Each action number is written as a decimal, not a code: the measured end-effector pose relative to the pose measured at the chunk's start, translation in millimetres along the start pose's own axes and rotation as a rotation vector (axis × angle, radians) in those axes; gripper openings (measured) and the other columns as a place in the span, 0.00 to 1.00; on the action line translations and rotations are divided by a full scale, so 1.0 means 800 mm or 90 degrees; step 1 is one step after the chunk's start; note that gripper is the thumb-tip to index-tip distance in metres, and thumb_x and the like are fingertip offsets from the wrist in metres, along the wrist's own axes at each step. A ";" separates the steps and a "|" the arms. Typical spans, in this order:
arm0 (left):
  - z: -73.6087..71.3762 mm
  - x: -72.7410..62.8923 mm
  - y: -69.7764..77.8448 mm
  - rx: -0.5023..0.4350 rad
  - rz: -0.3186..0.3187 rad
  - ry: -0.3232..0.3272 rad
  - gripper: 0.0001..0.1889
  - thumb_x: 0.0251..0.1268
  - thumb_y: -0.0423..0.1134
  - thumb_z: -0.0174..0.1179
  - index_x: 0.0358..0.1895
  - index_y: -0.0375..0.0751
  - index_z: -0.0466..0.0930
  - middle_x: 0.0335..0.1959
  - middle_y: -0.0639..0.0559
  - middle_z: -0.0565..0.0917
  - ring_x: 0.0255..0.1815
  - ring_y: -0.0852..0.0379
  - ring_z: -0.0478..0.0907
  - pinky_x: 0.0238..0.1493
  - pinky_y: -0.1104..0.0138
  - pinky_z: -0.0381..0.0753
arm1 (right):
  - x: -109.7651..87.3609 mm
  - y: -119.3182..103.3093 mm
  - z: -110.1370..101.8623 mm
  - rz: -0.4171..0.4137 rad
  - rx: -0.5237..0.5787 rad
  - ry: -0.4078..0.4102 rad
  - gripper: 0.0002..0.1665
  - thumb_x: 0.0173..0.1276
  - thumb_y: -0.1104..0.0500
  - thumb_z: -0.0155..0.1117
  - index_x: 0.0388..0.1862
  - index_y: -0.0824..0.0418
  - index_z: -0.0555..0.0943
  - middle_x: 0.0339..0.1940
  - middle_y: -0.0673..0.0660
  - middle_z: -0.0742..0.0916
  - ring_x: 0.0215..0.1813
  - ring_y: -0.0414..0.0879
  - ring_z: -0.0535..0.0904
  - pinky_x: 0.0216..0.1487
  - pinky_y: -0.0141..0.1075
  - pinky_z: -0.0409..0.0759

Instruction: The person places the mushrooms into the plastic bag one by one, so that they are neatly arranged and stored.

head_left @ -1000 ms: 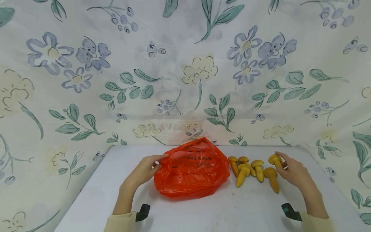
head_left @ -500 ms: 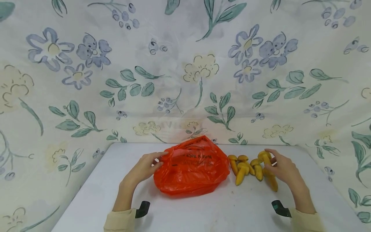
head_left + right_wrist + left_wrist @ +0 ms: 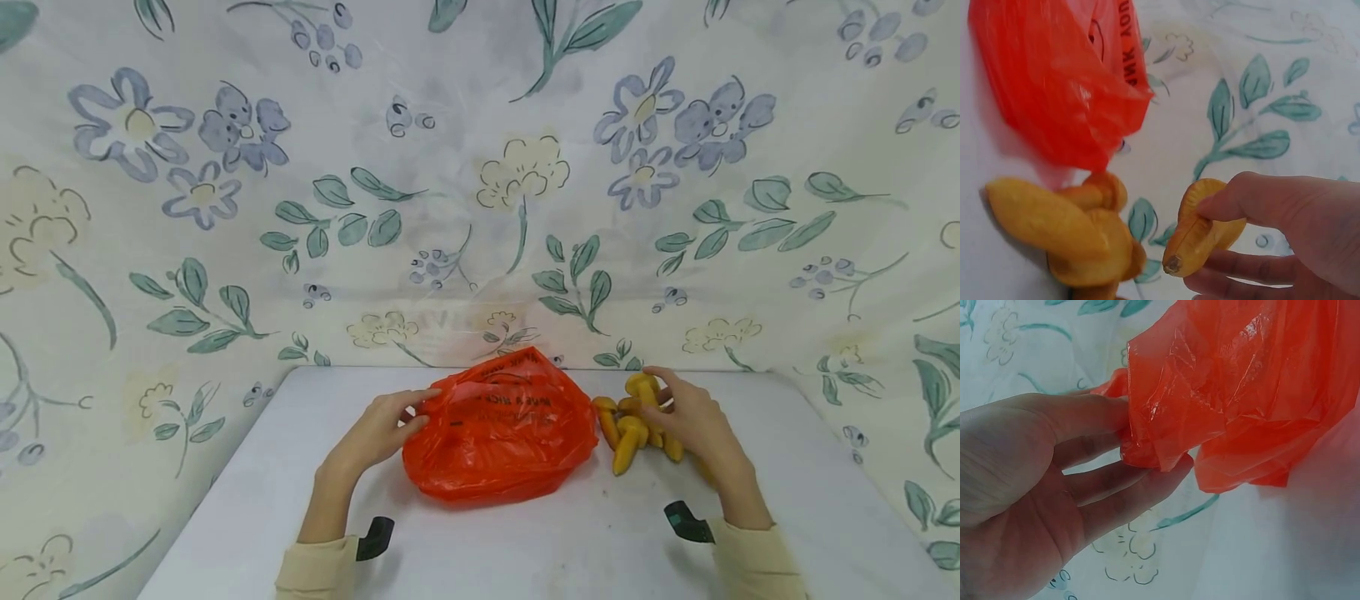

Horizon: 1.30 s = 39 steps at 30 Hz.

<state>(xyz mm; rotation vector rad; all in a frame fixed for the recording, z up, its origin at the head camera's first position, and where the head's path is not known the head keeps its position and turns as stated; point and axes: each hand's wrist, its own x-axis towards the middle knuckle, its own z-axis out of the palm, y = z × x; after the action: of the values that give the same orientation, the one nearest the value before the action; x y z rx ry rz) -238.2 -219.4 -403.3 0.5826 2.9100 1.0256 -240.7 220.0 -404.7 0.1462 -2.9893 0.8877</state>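
My left hand [image 3: 377,431] pinches the left edge of a red plastic bag [image 3: 502,442] with dark printing on it. In the left wrist view, thin folds of the bag [image 3: 1175,394] lie between the thumb and fingers. My right hand [image 3: 699,421] holds a yellow mushroom [image 3: 642,388] by its stem, cap upward, over the other mushrooms. The right wrist view shows the thumb on one side of this mushroom [image 3: 1191,240] and the fingers on the other. Below, several similar mushrooms [image 3: 630,442] lie in a cluster just right of the bag, partly hidden by my right hand.
The white table [image 3: 525,550] carries the bag and the mushrooms. A floral cloth [image 3: 450,208] hangs behind the table and along its sides. A dark wrist mount [image 3: 686,522] sticks out from each sleeve.
My right hand has moved left with the mushroom, from the right end of the cluster to above its middle, closer to the bag. The left hand keeps its place on the bag.
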 end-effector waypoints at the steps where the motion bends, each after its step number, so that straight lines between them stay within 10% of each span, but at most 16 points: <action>1: 0.000 0.000 0.001 0.000 -0.003 0.002 0.23 0.66 0.29 0.60 0.64 0.44 0.77 0.54 0.47 0.84 0.43 0.53 0.80 0.39 0.71 0.85 | 0.001 -0.004 0.002 -0.003 0.003 -0.001 0.36 0.68 0.53 0.64 0.73 0.54 0.64 0.49 0.66 0.83 0.43 0.53 0.81 0.37 0.39 0.85; 39: 0.005 0.003 0.007 0.019 0.013 -0.006 0.24 0.63 0.28 0.63 0.64 0.43 0.77 0.48 0.50 0.86 0.45 0.54 0.79 0.42 0.69 0.85 | 0.021 -0.118 0.064 -0.081 0.031 0.001 0.35 0.63 0.56 0.69 0.69 0.51 0.70 0.39 0.56 0.85 0.32 0.45 0.78 0.30 0.32 0.81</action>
<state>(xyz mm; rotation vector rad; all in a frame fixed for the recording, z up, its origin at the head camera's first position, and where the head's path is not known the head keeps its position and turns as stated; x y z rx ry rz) -238.3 -212.4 -402.7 0.6164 2.9224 0.9812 -248.1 111.9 -395.2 0.3316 -2.9198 0.9459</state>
